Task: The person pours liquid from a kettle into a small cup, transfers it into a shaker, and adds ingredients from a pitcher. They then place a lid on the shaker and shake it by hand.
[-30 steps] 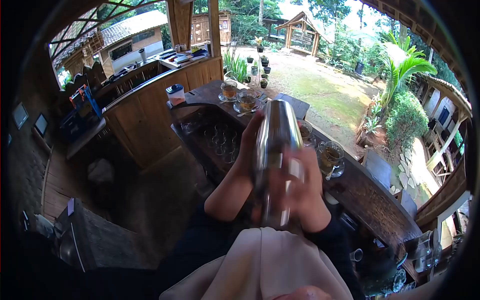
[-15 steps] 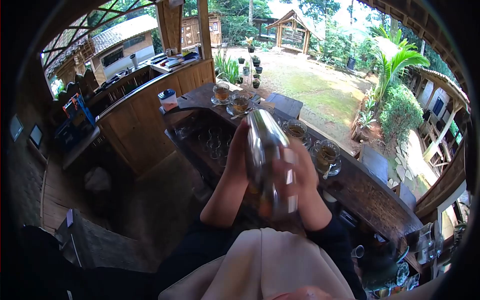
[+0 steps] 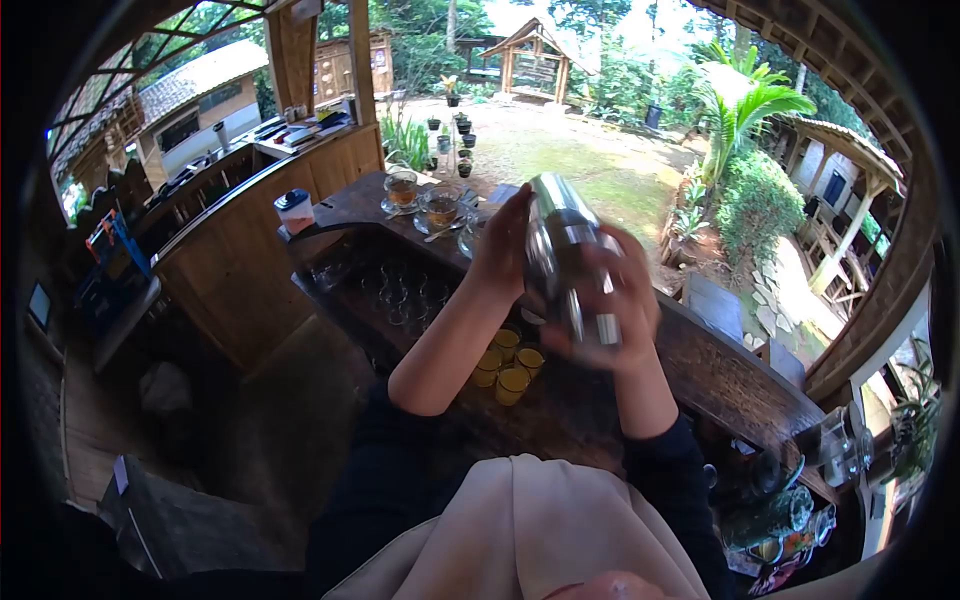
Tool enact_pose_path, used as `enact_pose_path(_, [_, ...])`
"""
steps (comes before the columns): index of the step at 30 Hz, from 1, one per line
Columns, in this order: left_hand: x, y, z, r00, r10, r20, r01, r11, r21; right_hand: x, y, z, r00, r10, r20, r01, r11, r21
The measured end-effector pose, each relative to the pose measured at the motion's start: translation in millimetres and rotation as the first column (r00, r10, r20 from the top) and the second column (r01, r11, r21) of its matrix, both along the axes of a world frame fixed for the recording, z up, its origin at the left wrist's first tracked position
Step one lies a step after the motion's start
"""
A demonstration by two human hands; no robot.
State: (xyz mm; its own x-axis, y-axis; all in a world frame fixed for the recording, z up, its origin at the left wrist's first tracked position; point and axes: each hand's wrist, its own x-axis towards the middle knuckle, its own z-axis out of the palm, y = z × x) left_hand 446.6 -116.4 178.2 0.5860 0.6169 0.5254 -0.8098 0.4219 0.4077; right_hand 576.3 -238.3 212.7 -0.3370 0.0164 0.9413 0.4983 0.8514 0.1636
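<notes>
A shiny metal shaker (image 3: 562, 212) is tilted in front of me above the dark wooden counter (image 3: 700, 350), partly smeared by motion. My left hand (image 3: 503, 248) is closed around its left side near the top. My right hand (image 3: 628, 300) wraps the right and lower side, its fingers blurred. Below the shaker, several small glasses of yellow drink (image 3: 512, 382) stand close together on the counter. Beyond my left hand are glass cups of brown drink (image 3: 440, 211) on saucers. The shaker and my hands hide part of the counter behind them.
Several clear glasses (image 3: 397, 305) stand on the lower shelf at left. A blue-lidded container (image 3: 294, 212) is at the counter's far left end. A glass jug (image 3: 842, 448) and other glassware are at right. A wooden side counter (image 3: 270, 270) and garden lie beyond.
The shaker and both hands have moved up and to the right, and the shaker stays gripped. The view has shifted right, and the yellow drinks beneath now show plainly.
</notes>
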Motion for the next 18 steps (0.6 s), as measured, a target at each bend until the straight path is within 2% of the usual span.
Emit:
enact_pose_path(1, [13, 17, -14, 0.977, -0.171, 0.128, 0.183, 0.979, -0.093, 4, 16, 0, 0.992, -0.020, -0.121, -0.015, 0.960, -0.280])
enact_pose_path(2, [22, 6, -4, 0.972, -0.198, 0.125, 0.209, 0.974, -0.082, 0, 20, -1, 0.903, -0.064, -0.424, -0.169, 0.856, -0.489])
enact_pose_path(3, [33, -7, 5, 0.996, -0.083, 0.030, 0.088, 0.967, -0.239, 4, 18, -1, 0.815, -0.029, -0.579, -0.281, 0.854, -0.438])
enact_pose_path(4, [41, -16, 14, 0.996, 0.019, -0.086, -0.049, 0.929, -0.366, 7, 1, 13, 0.921, -0.016, -0.388, -0.122, 0.937, -0.327])
enact_pose_path(5, [36, -11, 7, 0.895, -0.383, 0.227, 0.422, 0.892, -0.159, 8, -27, 29, 0.983, -0.054, -0.176, 0.021, 0.983, -0.185])
enact_pose_path(6, [34, -22, 19, 0.972, -0.233, -0.004, 0.233, 0.971, -0.057, 7, -64, 33, 0.986, -0.153, 0.070, 0.162, 0.978, -0.134])
enact_pose_path(7, [31, -42, 39, 0.978, -0.036, -0.208, 0.056, 0.994, 0.090, 6, -89, 34, 0.917, -0.253, 0.307, 0.285, 0.956, -0.064])
enact_pose_path(8, [37, -69, 55, 0.995, -0.086, 0.055, 0.064, 0.946, 0.317, -8, -73, 34, 0.972, -0.120, 0.203, 0.031, 0.918, 0.395])
enact_pose_path(9, [45, -88, 64, 0.934, -0.187, 0.305, 0.003, 0.857, 0.516, -21, -55, 33, 0.980, 0.051, 0.191, -0.182, 0.609, 0.772])
enact_pose_path(10, [52, -85, 66, 0.917, -0.282, 0.283, 0.063, 0.802, 0.594, -11, -59, 33, 0.981, 0.021, 0.195, -0.167, 0.611, 0.774])
enact_pose_path(11, [63, -76, 67, 0.907, -0.314, 0.283, 0.088, 0.795, 0.601, 6, -68, 33, 0.979, -0.067, 0.191, -0.096, 0.678, 0.729])
enact_pose_path(12, [76, -64, 67, 0.941, -0.315, 0.123, 0.254, 0.899, 0.356, 21, -80, 32, 0.970, -0.156, 0.187, -0.013, 0.735, 0.678])
enact_pose_path(13, [89, -56, 66, 0.934, -0.355, -0.046, 0.357, 0.932, 0.063, 38, -80, 44, 0.968, -0.201, 0.151, 0.097, 0.851, 0.516])
enact_pose_path(14, [99, -53, 67, 0.916, -0.395, -0.077, 0.397, 0.917, 0.022, 55, -90, 57, 0.896, -0.387, 0.220, 0.323, 0.905, 0.276])
enact_pose_path(15, [111, -56, 62, 0.880, -0.474, -0.030, 0.471, 0.880, -0.061, 67, -80, 58, 0.951, -0.311, 0.003, 0.311, 0.950, 0.005])
enact_pose_path(16, [125, -67, 67, 0.906, -0.416, -0.084, 0.390, 0.893, -0.224, 78, -69, 55, 0.934, -0.271, -0.234, 0.216, 0.947, -0.237])
enact_pose_path(17, [140, -78, 73, 0.919, -0.362, -0.154, 0.285, 0.882, -0.375, 72, -68, 53, 0.823, -0.215, -0.526, 0.075, 0.959, -0.274])
enact_pose_path(18, [153, -86, 69, 0.921, -0.387, -0.054, 0.366, 0.902, -0.229, 71, -85, 58, 0.877, -0.292, -0.382, 0.232, 0.953, -0.196])
